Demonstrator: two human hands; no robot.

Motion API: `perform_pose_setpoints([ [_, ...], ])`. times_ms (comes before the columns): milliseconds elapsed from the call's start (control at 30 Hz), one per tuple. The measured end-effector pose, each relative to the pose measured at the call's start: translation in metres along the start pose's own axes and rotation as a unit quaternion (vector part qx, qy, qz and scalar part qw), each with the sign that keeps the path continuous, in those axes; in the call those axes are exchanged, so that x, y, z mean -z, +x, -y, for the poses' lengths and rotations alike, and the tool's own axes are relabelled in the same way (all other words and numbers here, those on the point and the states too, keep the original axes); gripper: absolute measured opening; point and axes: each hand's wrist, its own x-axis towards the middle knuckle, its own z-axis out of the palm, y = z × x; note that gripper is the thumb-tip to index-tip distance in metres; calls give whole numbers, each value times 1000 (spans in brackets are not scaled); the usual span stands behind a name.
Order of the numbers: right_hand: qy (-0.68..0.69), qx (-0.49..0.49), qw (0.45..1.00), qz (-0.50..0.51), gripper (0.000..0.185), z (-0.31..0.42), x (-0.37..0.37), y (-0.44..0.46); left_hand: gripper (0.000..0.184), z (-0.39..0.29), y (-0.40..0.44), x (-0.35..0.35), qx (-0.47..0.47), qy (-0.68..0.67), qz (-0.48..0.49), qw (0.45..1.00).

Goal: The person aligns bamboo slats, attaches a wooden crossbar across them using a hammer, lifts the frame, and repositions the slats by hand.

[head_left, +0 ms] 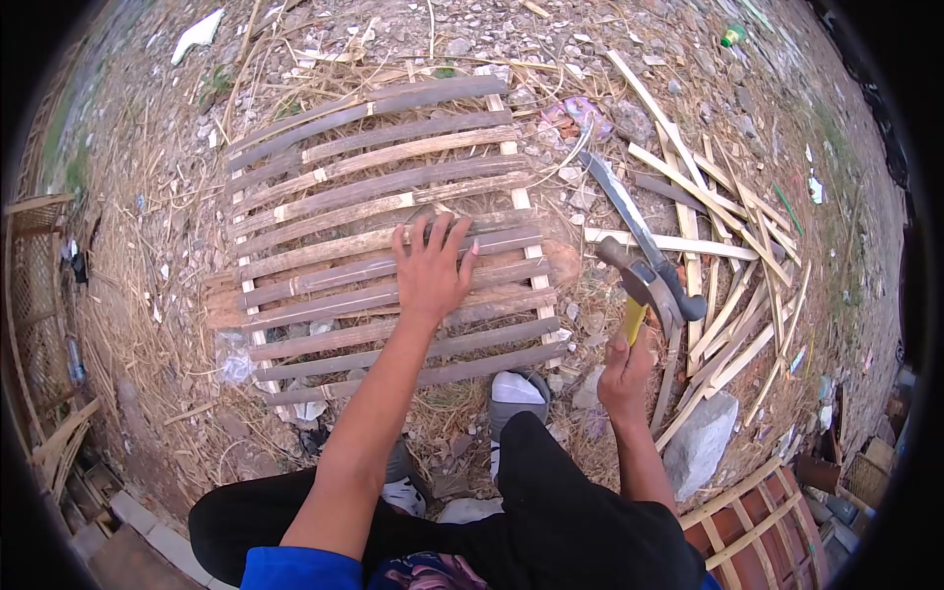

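Note:
A slatted bamboo panel (393, 182) lies on the ground in front of me, its dark and pale slats fixed across two end strips. My left hand (433, 265) rests on the middle slats with fingers spread, holding nothing. In my right hand (626, 374) is a claw hammer (639, 280), gripped by its yellow handle with the head raised over the ground right of the panel. Behind the hammer lies a long-bladed knife (621, 202) with a dark handle, partly hidden by the hammer. A wooden log (563, 264) shows beneath the panel.
Loose bamboo strips (728, 236) are heaped on the right, with a grey stone block (700, 444) just below. Another slatted piece (757, 526) stands at the lower right. A pink plastic bag (578, 118) lies beyond the panel. My feet (518, 388) are close to its near edge.

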Motion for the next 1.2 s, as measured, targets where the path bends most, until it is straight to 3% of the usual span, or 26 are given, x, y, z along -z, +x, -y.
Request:
perform_pose_setpoints([
  [133, -178, -74, 967, 165, 20, -7, -8, 6, 44, -2, 0, -1, -5, -3, -13, 1000],
  [167, -170, -121, 964, 164, 20, -1, -1, 10, 44, 0, 3, -2, -2, -3, -14, 1000],
  [233, -123, -112, 978, 126, 20, 16, 8, 8, 44, 0, -1, 0, -2, -2, 0, 1000],
  [400, -21, -25, 999, 33, 24, 21, -1, 1, 44, -1, 1, 0, 2, 1, 9, 1000],
  [500, -139, -96, 974, 151, 25, -26, -26, -8, 43, -2, 1, 1, 3, -1, 7, 1000],
  [667, -50, -250, 967, 15, 29, -50, 0, -14, 33, 3, -4, 0, -47, -13, -33, 998],
  [733, -92, -282, 955, -13, 30, -64, 7, -31, 30, 2, -1, 1, -62, -37, -38, 997],
  [933, -50, -311, 947, -67, 32, -80, 17, -82, 32, 3, -4, 4, -90, -71, -45, 992],
  [1033, -147, -243, 957, -65, 32, -97, 14, -104, 35, 2, -3, 1, -96, -55, -56, 992],
  [1200, -143, -225, 963, -34, 31, -93, 27, -102, 40, 1, -3, 0, -92, -32, -45, 994],
])
